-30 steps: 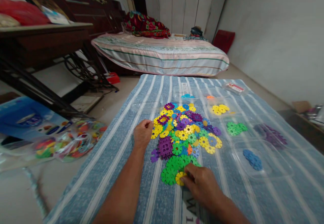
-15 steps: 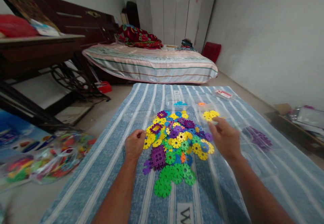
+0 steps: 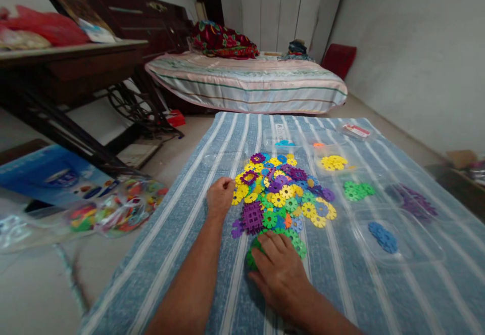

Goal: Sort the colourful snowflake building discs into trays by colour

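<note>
A heap of plastic snowflake discs (image 3: 278,199) in yellow, green, purple, blue and orange lies on the striped cloth. My left hand (image 3: 220,198) rests at the heap's left edge with its fingers curled closed, beside yellow discs; whatever they hold, if anything, is hidden. At the near end, my right hand (image 3: 280,269) covers green snowflake discs (image 3: 299,246), its fingers bent over them and the thumb on the near side. A square purple lattice piece (image 3: 252,216) lies between the two hands.
Clear plastic trays to the right hold yellow discs (image 3: 333,162), green discs (image 3: 358,190), purple pieces (image 3: 415,202) and blue discs (image 3: 383,237). Farther back are light-blue pieces (image 3: 285,143) and a small packet (image 3: 356,130). Bagged pieces (image 3: 113,211) lie left of the table.
My right hand has moved from beside the yellow-disc tray, left and toward me, onto the green discs. My left hand stays by the heap. The view has shifted, showing the right-hand trays.
</note>
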Tool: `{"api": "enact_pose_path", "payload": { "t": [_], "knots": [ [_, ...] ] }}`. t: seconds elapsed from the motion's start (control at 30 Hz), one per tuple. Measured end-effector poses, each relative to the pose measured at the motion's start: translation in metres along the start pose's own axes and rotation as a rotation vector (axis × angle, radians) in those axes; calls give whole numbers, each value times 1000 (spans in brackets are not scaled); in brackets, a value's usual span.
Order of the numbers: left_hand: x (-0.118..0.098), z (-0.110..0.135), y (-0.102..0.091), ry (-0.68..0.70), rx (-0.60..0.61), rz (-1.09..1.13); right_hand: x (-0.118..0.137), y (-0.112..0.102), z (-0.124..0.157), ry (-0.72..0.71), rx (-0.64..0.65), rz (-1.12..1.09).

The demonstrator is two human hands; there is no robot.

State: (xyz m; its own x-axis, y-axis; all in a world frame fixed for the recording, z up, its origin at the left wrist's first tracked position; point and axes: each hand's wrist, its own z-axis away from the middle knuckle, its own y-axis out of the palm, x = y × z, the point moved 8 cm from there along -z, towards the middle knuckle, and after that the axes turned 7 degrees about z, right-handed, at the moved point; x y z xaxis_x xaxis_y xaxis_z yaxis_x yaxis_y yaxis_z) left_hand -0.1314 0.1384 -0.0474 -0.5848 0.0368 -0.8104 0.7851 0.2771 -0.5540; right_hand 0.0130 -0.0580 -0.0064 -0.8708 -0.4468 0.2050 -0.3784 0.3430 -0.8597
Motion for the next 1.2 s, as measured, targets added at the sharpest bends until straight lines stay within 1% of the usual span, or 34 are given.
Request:
{"api": "enact_pose_path", "payload": {
  "t": [0.17, 0.3, 0.47, 0.7, 0.83, 0.93, 1.03, 1.1, 1.17, 1.2],
  "knots": [
    [-3, -2, -2, 3, 6, 18, -1, 19, 0, 9, 45, 92],
    [-3, -5, -3, -1, 0, -1, -4, 24, 6, -4, 3, 85],
    [-2, -7, -3, -2, -4, -15, -7, 18, 13, -35, -83, 72],
    [-2, -8, -3, -11, -4, -25, -29, 3, 20, 47, -150, 183],
    [-4, -6, -4, -9, 0, -17, -39, 2, 26, 63, -112, 167],
    [-7, -5, -5, 2, -5, -25, -40, 2, 30, 59, -55, 114],
    [-8, -5, -4, 16, -2, -33, -42, -7, 29, 92, -43, 84],
    [-7, -5, -4, 25, 4, -34, -51, -21, 25, 101, -74, 93],
    [-5, -5, -3, 32, 4, -34, -71, -42, 17, 93, -128, 137],
    [-5, -5, -3, 32, 3, -34, -86, -55, 13, 103, -163, 177]
  ]
}}
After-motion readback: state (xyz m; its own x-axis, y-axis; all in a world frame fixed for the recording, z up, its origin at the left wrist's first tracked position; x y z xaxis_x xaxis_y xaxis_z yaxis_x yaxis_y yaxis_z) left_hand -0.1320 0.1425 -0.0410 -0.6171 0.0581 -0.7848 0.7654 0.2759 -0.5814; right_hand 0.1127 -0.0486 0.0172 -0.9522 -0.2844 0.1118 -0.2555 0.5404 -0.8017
